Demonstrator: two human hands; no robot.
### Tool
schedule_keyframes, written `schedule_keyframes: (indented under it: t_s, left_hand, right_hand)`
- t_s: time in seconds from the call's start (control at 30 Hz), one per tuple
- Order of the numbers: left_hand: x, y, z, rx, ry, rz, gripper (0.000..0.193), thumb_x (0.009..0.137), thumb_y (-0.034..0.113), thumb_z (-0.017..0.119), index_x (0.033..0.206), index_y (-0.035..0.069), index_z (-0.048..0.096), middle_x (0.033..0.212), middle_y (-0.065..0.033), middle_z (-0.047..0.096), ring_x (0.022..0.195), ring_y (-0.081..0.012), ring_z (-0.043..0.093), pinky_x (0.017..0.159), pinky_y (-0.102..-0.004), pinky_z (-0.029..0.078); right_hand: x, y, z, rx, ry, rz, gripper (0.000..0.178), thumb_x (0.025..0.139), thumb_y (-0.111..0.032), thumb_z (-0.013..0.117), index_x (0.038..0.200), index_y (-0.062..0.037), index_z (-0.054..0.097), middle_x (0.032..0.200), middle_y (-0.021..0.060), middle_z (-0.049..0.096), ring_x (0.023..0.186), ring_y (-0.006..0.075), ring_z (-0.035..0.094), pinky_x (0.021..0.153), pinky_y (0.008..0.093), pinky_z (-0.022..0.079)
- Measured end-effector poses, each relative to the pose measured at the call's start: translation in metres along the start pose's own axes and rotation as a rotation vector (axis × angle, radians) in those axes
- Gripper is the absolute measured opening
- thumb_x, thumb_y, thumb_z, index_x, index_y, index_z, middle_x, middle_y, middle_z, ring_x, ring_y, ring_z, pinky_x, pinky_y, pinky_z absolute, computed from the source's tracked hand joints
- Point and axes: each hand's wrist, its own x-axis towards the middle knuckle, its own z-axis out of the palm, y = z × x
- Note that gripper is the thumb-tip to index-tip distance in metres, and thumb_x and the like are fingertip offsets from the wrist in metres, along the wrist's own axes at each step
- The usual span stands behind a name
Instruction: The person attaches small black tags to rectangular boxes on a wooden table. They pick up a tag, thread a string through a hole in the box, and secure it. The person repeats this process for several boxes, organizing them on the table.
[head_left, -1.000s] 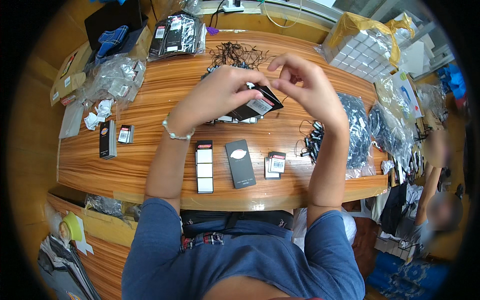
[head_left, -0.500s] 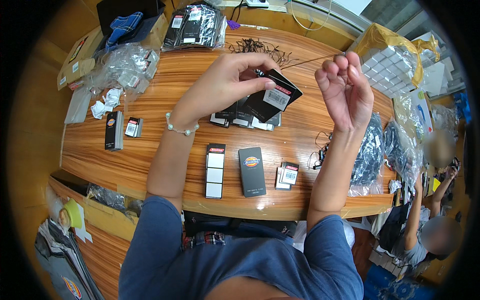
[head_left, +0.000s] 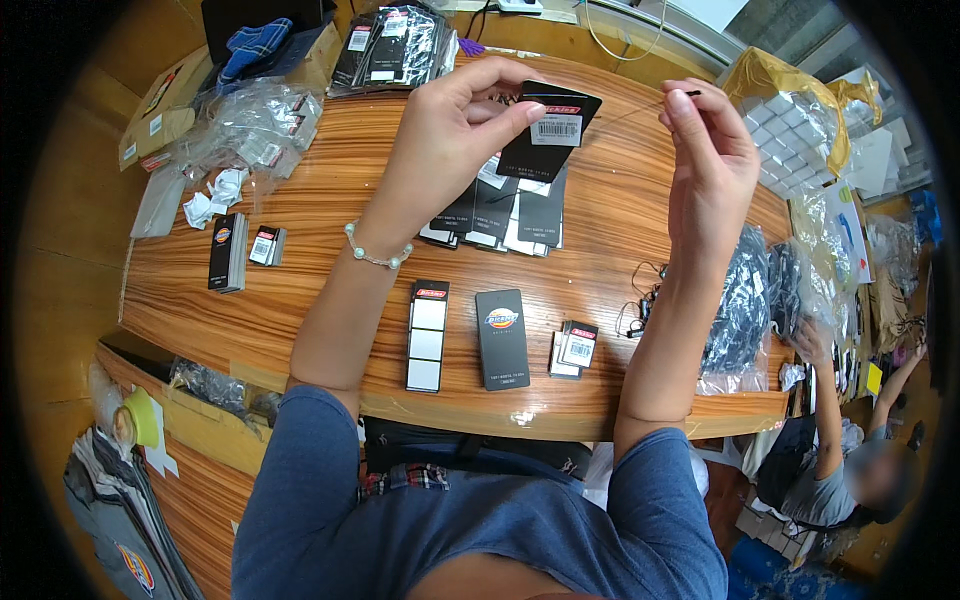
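Now, compared with half a second ago, your left hand (head_left: 470, 118) has risen toward the top centre of the frame, and more of the dark tag pile (head_left: 495, 215) shows beneath it. You grip a black tag (head_left: 545, 150) there, your thumb across its upper left corner and your fingers behind; its white barcode label faces up. Your right hand (head_left: 712, 150), at upper right, was cupped with its palm showing; now you pinch the end of a thin dark cord (head_left: 692, 93) between thumb and fingertips.

Across the wood-grain table (head_left: 600, 240), a long tag with white panels (head_left: 428, 335), a dark grey tag (head_left: 503, 350) and some small labelled cards (head_left: 576, 345) lie side by side at lower centre. At left you have a stack of dark tags (head_left: 228, 252), crumpled white paper (head_left: 212, 198) and clear plastic bags (head_left: 250, 130). Wrapped white boxes (head_left: 785, 115) sit at upper right, above a bag of dark items (head_left: 738, 315). Another person (head_left: 815, 490) is at lower right.
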Motion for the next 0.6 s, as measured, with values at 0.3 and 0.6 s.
schedule_keyframes:
  t_s: [0.3, 0.6]
  left_hand:
    - [0.0, 0.011, -0.001, 0.013, 0.098, 0.089, 0.024, 0.078, 0.0, 0.06, 0.101, -0.001, 0.054, 0.086, -0.0081, 0.062, 0.081, -0.0091, 0.059, 0.069, -0.0177, 0.049]
    - [0.001, 0.005, 0.0, 0.107, 0.169, 0.129, 0.017, 0.077, 0.002, 0.061, 0.094, 0.0, 0.055, 0.076, -0.0096, 0.064, 0.069, -0.0086, 0.061, 0.059, -0.02, 0.048]
  right_hand:
    - [-0.006, -0.003, 0.011, -0.213, -0.171, 0.179, 0.017, 0.084, -0.013, 0.056, 0.089, 0.0028, 0.061, 0.065, -0.0009, 0.052, 0.061, 0.0057, 0.045, 0.054, 0.0172, 0.034]
    - [-0.018, 0.005, 0.035, -0.548, -0.213, 0.0, 0.015, 0.079, -0.012, 0.057, 0.076, 0.0026, 0.06, 0.06, 0.0066, 0.053, 0.053, 0.0095, 0.045, 0.048, 0.0244, 0.035]
